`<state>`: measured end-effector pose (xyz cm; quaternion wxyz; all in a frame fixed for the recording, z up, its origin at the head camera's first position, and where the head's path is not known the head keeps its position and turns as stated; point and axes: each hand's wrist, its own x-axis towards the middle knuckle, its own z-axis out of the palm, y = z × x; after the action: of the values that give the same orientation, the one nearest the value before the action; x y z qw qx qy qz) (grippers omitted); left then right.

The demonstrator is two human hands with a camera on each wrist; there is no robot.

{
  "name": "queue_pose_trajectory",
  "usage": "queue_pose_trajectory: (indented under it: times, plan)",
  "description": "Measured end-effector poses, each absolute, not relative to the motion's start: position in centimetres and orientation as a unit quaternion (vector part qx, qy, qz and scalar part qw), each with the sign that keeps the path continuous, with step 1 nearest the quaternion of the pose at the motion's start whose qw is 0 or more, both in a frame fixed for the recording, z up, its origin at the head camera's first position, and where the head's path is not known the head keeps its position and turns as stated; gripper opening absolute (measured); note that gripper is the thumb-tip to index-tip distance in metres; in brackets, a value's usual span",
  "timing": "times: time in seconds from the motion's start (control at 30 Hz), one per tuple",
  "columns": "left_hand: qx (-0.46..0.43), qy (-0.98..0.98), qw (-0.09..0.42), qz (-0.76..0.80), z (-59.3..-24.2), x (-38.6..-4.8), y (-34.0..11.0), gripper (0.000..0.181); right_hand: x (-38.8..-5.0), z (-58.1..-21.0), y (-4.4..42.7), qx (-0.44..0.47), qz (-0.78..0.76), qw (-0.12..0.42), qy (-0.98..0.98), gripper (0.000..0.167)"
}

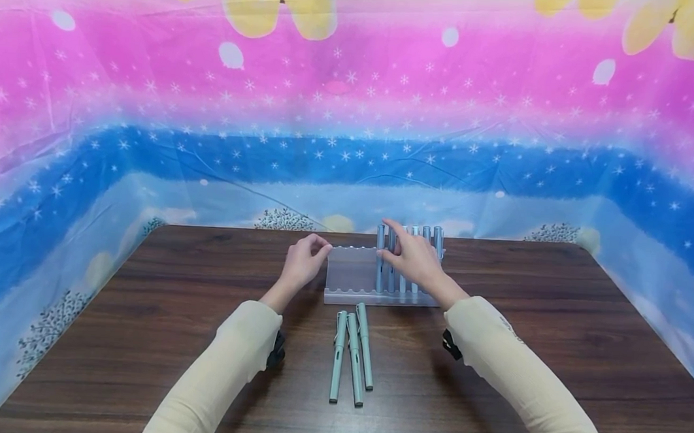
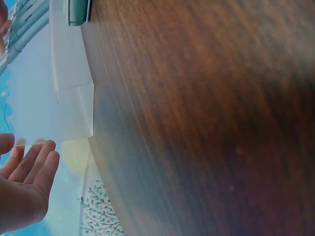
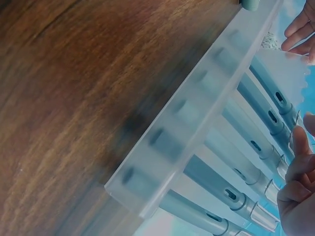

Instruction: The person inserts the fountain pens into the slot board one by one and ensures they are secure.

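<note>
A clear rack stands on the table, with several blue-green pens upright in slots on its right part. My left hand pinches the rack's upper left corner; in the left wrist view the fingers of this hand lie at the clear edge. At the leftmost standing pen, my right hand has its index finger by the cap's top and its thumb lower on the cap. The right wrist view shows this hand beside the pen clips, fingers bent. Three green pens lie in front of the rack.
The brown wooden table extends around the rack. Behind it hangs a pink and blue cloth with snowflakes. A black strap shows at the right sleeve, and another at the left.
</note>
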<state>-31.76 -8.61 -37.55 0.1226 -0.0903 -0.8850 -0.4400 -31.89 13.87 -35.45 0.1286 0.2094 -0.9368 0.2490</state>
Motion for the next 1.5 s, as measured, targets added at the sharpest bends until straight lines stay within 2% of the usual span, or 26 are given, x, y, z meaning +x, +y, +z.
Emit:
queue_pose_trajectory:
  times: [0.27, 0.4, 1.23, 1.5]
  plan:
    - [-0.088, -0.884, 0.121, -0.442, -37.5, -31.8, -8.6, 0.016, -31.3, -35.8, 14.0, 0.241, 0.260, 0.176, -0.918, 0.051]
    - [-0.088, -0.885, 0.120, -0.442, -37.5, -31.8, -8.6, 0.017, -30.7, -36.2, 14.0, 0.254, 0.257, 0.174, -0.916, 0.048]
    - [-0.090, -0.887, 0.127, -0.434, -37.9, -32.0, -8.6, 0.017, -27.4, -38.4, 13.2, 0.300, 0.273, 0.078, -0.911, 0.035]
    - [-0.093, -0.885, 0.130, -0.437, -37.9, -32.0, -8.6, 0.017, -26.9, -38.8, 13.0, 0.296, 0.289, 0.034, -0.910, 0.037]
